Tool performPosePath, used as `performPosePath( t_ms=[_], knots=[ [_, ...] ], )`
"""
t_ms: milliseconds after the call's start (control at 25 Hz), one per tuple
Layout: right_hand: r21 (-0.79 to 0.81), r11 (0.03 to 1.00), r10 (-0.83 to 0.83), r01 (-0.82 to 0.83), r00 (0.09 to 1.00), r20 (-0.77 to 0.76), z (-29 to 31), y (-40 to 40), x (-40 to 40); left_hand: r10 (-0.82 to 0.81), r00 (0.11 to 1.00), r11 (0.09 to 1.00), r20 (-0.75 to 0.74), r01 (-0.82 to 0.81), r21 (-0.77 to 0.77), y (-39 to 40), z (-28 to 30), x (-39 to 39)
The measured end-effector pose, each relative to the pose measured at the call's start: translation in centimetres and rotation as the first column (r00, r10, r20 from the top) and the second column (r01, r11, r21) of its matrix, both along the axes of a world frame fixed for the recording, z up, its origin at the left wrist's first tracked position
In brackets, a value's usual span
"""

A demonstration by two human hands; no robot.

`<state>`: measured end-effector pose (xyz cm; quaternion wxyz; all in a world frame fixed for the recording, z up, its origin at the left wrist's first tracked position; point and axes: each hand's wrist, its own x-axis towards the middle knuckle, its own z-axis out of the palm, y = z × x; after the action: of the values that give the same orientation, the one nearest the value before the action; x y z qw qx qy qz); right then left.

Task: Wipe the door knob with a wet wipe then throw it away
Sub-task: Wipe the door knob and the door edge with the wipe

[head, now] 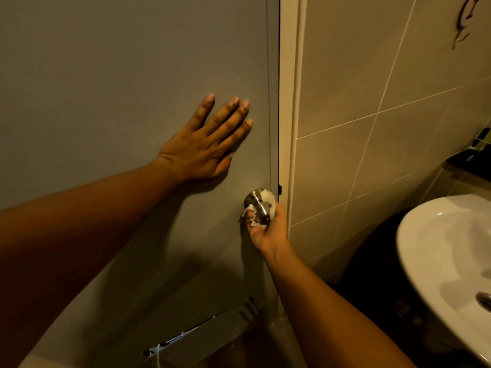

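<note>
Grey door point(106, 75), closed against a cream frame point(288, 102); beige tiled wall point(372, 88) beyond. White sink point(435, 248) at lower right, basin bare. Left hand point(204, 147) lies flat on the door, fingers point(228, 112) extended and slightly apart, holding nothing. Right hand point(268, 227) reaches up from below, palm upward, fingers clamped around the steel door knob point(257, 204) with a white wet wipe point(267, 197) bunched between fingers and knob.

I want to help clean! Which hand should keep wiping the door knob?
The right hand: it already cups the wet wipe around the metal door knob. The left hand lies flat on the door, empty.
</note>
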<state>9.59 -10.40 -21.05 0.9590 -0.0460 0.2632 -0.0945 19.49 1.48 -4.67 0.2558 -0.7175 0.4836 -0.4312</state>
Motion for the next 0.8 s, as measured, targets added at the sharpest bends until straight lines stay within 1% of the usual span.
performPosePath(
  t_ms=[40,80,120,160,200,240,280,320,360,400,440,480,520,560,600,640,680,720,760,800],
  knots=[
    [0.059,0.998,-0.019,0.017,0.999,0.030,-0.2,0.1,-0.1,0.002,1.000,1.000,0.014,-0.002,-0.001,0.0,0.0,0.0],
    [0.053,0.998,-0.022,0.020,0.998,0.053,-0.2,0.2,-0.1,0.003,1.000,1.000,0.024,-0.003,0.000,0.0,0.0,0.0],
    [-0.021,1.000,-0.007,0.008,0.999,0.052,-0.2,0.2,-0.2,0.002,1.000,1.000,0.026,-0.002,0.004,0.0,-0.1,0.0],
    [-0.169,0.985,0.026,-0.024,1.000,0.013,-0.1,0.1,-0.2,0.001,1.000,1.000,0.022,-0.002,0.007,0.0,-0.1,0.0],
    [-0.397,0.913,0.062,-0.090,0.995,-0.083,-0.1,-0.1,-0.2,0.003,1.000,1.000,0.019,-0.003,0.010,-0.1,-0.2,0.0],
    [-0.645,0.744,0.050,-0.176,0.977,-0.209,-0.1,-0.2,-0.2,0.004,1.000,1.000,0.020,-0.004,0.009,-0.1,-0.2,0.0],
    [-0.845,0.469,0.006,-0.257,0.958,-0.288,-0.2,-0.4,-0.4,0.004,1.000,1.000,0.022,-0.004,0.007,-0.1,-0.2,0.0],
    [-0.946,0.131,-0.046,-0.297,0.951,-0.306,-0.5,-0.6,-0.7,0.004,1.000,1.000,0.021,-0.004,0.005,-0.1,-0.1,0.0],
    [-0.931,-0.197,-0.077,-0.307,0.952,-0.297,-1.1,-0.9,-0.9,0.002,1.000,1.000,0.017,-0.002,0.002,-0.1,-0.1,0.0],
    [-0.838,-0.457,-0.089,-0.298,0.953,-0.291,-1.6,-1.1,-1.1,0.001,1.000,1.000,0.014,-0.001,-0.001,0.0,-0.1,-0.1],
    [-0.748,-0.600,-0.080,-0.285,0.951,-0.298,-2.0,-1.1,-1.3,0.004,1.000,1.000,0.016,-0.004,-0.002,0.0,-0.1,-0.1],
    [-0.724,-0.632,-0.073,-0.277,0.951,-0.300,-2.1,-1.1,-1.6,0.006,1.000,1.000,0.022,-0.006,-0.003,0.1,-0.1,-0.1],
    [-0.785,-0.560,-0.056,-0.264,0.958,-0.282,-2.1,-0.9,-1.8,0.007,1.000,1.000,0.029,-0.007,-0.002,0.1,-0.1,-0.1],
    [-0.873,-0.425,-0.047,-0.237,0.970,-0.240,-2.0,-0.7,-1.8,0.010,1.000,1.000,0.029,-0.010,0.001,0.2,-0.1,-0.1],
    [-0.933,-0.293,-0.077,-0.208,0.978,-0.194,-1.8,-0.6,-1.7,0.013,1.000,1.000,0.022,-0.013,0.005,0.2,-0.1,-0.1],
    [-0.958,-0.202,-0.135,-0.205,0.974,-0.180,-1.6,-0.4,-1.3,0.017,1.000,1.000,0.014,-0.017,0.007,0.1,-0.1,-0.1],
    [-0.971,-0.092,-0.174,-0.220,0.964,-0.202,-1.4,-0.3,-0.9,0.017,1.000,1.000,0.008,-0.017,0.007,0.1,-0.1,-0.1],
    [-0.970,0.065,-0.192,-0.236,0.950,-0.245,-1.2,-0.1,-0.4,0.013,1.000,1.000,0.003,-0.013,0.004,0.1,-0.1,0.0],
    [-0.927,0.291,-0.174,-0.236,0.940,-0.294,-1.0,0.1,0.1,0.009,1.000,1.000,0.002,-0.009,0.002,0.1,-0.2,0.1],
    [-0.807,0.557,-0.126,-0.195,0.941,-0.314,-0.6,0.2,0.5,0.006,1.000,1.000,0.001,-0.006,0.000,0.1,-0.2,0.1]
  ],
)
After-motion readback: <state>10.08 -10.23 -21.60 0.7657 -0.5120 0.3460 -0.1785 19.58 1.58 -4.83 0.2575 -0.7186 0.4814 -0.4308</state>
